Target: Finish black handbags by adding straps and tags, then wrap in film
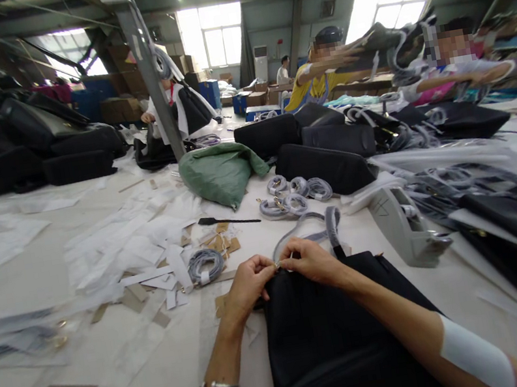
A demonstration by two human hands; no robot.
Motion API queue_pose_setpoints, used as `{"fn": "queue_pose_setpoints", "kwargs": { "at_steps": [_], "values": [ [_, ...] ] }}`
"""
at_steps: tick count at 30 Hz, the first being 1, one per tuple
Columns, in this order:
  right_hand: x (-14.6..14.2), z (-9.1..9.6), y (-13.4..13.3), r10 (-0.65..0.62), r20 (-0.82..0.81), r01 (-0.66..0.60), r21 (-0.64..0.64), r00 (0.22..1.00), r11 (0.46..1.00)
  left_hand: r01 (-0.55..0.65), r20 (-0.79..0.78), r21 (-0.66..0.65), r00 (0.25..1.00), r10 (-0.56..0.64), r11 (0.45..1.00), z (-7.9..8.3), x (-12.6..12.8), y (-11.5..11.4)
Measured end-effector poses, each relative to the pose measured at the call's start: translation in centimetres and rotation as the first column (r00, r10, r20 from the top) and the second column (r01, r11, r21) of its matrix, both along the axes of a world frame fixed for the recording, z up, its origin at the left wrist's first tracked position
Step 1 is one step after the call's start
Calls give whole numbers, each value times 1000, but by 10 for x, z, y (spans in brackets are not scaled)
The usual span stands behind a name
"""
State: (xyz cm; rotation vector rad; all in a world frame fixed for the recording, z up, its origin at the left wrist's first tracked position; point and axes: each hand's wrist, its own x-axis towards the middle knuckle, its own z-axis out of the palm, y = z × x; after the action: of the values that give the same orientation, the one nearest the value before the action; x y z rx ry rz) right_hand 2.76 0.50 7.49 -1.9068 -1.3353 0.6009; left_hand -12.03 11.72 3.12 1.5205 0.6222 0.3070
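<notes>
A black bag (332, 339) lies on the table in front of me. Both my hands meet at its far edge. My left hand (248, 282) pinches the end of a grey wrapped strap (311, 227) at the bag's top. My right hand (310, 260) pinches the same spot from the other side, fingers closed on the strap's clasp end. The strap loops away from my hands toward the table's middle. A bracelet sits on my left wrist and a white sleeve on my right forearm.
Coiled grey straps (294, 195) and another coil (205, 265) lie beyond my hands. White paper scraps (123, 242) cover the left. A green sack (220, 172), black bags (328, 165) and a metal post (152, 72) stand further back. Two people (317, 71) handle bags at the far right.
</notes>
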Motion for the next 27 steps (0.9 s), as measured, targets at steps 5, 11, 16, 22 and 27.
{"fn": "queue_pose_setpoints", "kwargs": {
  "at_steps": [5,11,16,22,27],
  "values": [
    [3,-1,3,-32,-62,28,-65,998,997,-28,-37,53,999,30,998,6,-2,-7],
    [3,0,2,-23,-70,19,-63,997,998,-49,-137,142,988,68,989,12,3,-11],
    [4,-1,0,-5,-52,1,-75,999,997,-69,-62,79,995,74,994,5,2,-5],
    [-1,-4,0,45,47,-46,21,998,999,-135,-45,93,989,140,986,10,-9,3],
    [-7,-3,-1,146,175,-164,93,974,982,-241,15,-58,970,242,969,11,-9,1]
  ]
}}
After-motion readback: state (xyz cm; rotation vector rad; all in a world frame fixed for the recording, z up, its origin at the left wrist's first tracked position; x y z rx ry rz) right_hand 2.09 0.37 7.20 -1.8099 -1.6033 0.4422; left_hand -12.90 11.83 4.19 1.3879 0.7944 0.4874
